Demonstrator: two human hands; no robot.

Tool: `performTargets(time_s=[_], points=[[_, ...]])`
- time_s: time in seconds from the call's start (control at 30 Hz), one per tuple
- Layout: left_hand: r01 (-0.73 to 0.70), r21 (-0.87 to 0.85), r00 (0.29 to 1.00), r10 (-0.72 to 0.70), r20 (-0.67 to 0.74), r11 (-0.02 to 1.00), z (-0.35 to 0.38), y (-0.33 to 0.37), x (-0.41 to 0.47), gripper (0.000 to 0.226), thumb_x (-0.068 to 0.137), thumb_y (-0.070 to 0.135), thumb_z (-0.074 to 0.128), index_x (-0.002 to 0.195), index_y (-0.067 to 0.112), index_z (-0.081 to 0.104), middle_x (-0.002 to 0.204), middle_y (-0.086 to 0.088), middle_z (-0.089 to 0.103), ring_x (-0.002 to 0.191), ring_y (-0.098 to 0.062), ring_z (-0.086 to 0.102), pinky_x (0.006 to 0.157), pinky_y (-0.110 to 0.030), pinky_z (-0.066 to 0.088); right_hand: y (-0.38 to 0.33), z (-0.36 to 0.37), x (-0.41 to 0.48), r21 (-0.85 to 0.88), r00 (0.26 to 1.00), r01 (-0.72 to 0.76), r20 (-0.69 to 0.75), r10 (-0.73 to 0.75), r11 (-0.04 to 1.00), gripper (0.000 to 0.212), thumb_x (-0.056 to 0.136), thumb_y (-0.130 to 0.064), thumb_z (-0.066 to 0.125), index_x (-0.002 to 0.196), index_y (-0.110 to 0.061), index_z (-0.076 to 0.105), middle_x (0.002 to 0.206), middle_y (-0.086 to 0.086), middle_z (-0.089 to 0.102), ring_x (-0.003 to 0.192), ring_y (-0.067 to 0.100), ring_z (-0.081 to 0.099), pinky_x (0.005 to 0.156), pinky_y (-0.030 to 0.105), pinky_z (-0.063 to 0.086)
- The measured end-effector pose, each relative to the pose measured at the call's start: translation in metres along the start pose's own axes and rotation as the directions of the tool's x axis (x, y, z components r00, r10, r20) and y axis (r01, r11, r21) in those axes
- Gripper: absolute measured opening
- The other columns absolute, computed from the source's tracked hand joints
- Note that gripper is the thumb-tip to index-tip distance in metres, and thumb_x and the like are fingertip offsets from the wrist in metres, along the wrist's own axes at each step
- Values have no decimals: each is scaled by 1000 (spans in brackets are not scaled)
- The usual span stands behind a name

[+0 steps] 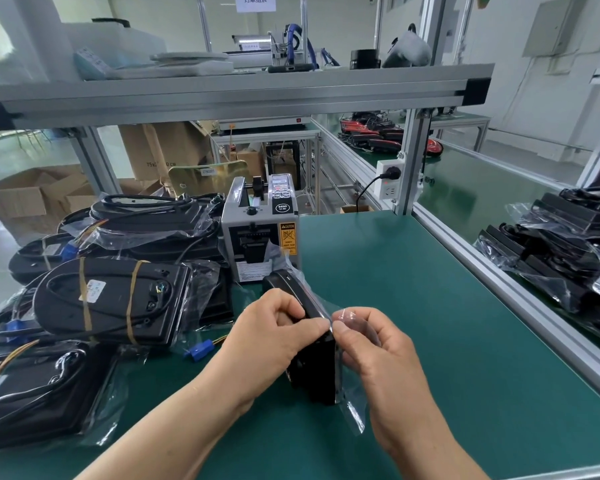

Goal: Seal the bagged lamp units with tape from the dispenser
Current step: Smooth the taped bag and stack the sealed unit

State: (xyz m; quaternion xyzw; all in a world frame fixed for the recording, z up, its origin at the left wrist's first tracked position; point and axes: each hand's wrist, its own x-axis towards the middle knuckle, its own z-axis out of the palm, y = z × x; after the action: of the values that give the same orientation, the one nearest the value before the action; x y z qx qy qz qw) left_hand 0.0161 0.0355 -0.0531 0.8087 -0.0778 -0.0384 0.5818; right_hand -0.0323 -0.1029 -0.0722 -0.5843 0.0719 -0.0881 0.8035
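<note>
A black lamp unit in a clear plastic bag point(314, 362) stands on edge on the green mat, just in front of the grey tape dispenser point(259, 233). My left hand point(267, 334) grips the unit's upper edge, thumb and fingers curled round it. My right hand point(371, 344) pinches a clear piece of tape or bag film at that same edge, right beside my left thumb. Loose bag film hangs off the unit's near right side.
Several bagged black lamp units point(111, 303) with cables and blue connectors are piled on the left. More bagged units point(565, 251) lie beyond the aluminium rail point(499, 278) on the right. A power strip point(390, 183) is fixed to the frame post. Green mat point(430, 323) lies on the right.
</note>
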Motion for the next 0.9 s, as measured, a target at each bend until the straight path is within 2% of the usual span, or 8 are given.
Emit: performTargets(time_s=[0.1,0.2,0.3,0.5,0.6,0.67,0.77,0.9], points=[[21,-13,997,-20,75,1000,-5,0,0,44,64,46,83,90,17,61,61,9,49,55,-7,43,55,-21,39,0,-3,2,-61,1000,-2,-8,2,998,19,90,-7,66,79,-21,72,71,-6,70,61,2,64,53,13,50],[26,-54,992,-19,128,998,-11,0,0,27,80,28,81,94,16,62,61,8,51,56,-7,44,58,-22,39,1,-3,3,-225,999,46,-12,-50,973,13,89,-18,69,81,-28,71,76,-11,71,67,-1,64,61,15,49],[13,-84,992,-2,125,996,-10,-2,-1,8,90,16,69,95,15,63,61,9,55,58,-6,48,59,-20,42,-3,0,6,-481,987,126,-28,-159,867,15,76,-37,77,82,-30,65,84,-16,68,79,0,62,67,11,45],[-64,18,998,64,24,998,-4,-8,-4,9,94,16,61,101,22,57,60,16,51,53,-1,44,54,-13,37,-16,6,12,-716,985,153,52,-167,681,18,75,-33,74,84,-30,59,80,-9,61,73,4,56,62,16,41],[-57,29,996,54,76,998,-11,-7,0,8,91,15,62,97,19,59,56,17,49,52,-2,41,51,-14,35,-34,4,24,-751,989,137,135,-54,646,40,59,-63,71,83,-32,62,80,-13,65,75,-2,59,61,11,43],[-58,44,990,51,131,997,-16,-5,7,6,90,12,62,93,17,59,54,17,47,51,-3,40,50,-15,34,-47,6,44,-800,988,141,153,-28,582,53,55,-74,67,88,-33,62,90,-16,65,84,-4,59,70,15,46],[-64,91,971,41,237,994,-21,-1,15,9,89,16,64,84,22,59,53,18,47,50,-2,41,51,-14,34,-54,20,80,-838,985,125,168,33,530,46,71,-57,78,101,-26,62,101,-13,62,93,4,59,81,24,48],[-46,47,955,30,294,998,-28,0,34,10,78,32,69,70,28,66,56,14,55,50,-4,45,50,-13,37,-36,29,102,-864,985,158,171,-18,478,27,75,-36,79,91,-27,60,91,-13,62,84,8,59,67,15,43]])
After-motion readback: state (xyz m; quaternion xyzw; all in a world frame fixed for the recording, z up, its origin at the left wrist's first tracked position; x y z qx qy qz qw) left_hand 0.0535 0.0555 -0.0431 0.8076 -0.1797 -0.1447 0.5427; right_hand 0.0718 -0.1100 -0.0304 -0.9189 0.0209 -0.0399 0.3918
